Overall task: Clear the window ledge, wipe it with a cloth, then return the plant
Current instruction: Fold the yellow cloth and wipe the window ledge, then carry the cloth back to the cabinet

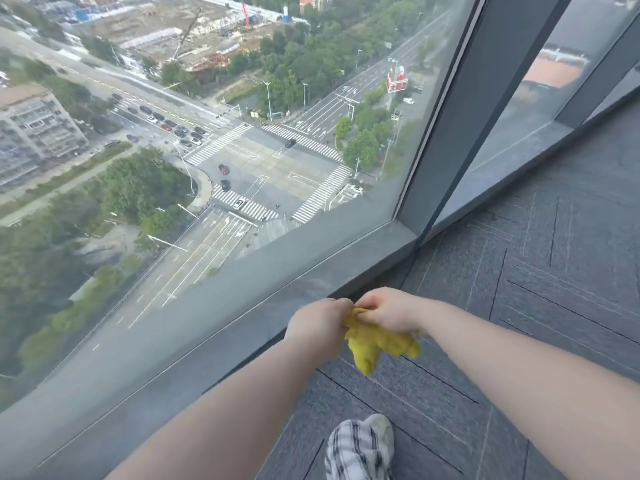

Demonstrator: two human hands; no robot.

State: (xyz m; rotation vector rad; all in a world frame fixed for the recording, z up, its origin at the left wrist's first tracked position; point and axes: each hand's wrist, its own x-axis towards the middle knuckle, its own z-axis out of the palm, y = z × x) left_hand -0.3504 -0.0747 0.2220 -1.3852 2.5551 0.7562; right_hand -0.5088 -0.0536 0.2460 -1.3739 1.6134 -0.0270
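A crumpled yellow cloth [375, 342] hangs between my two hands, just above the carpet beside the window ledge. My left hand [317, 325] pinches its upper edge from the left. My right hand [389, 311] grips the top of the cloth from the right, fingers curled over it. The dark grey window ledge [214, 327] runs diagonally from the lower left to the corner at centre right, and its visible length carries nothing. No plant is in view.
A tall glass pane rises from the ledge, with a dark mullion [446, 126] at the corner. Grey carpet tiles [540, 278] cover the floor on the right. A leg in checked fabric [358, 448] shows at the bottom.
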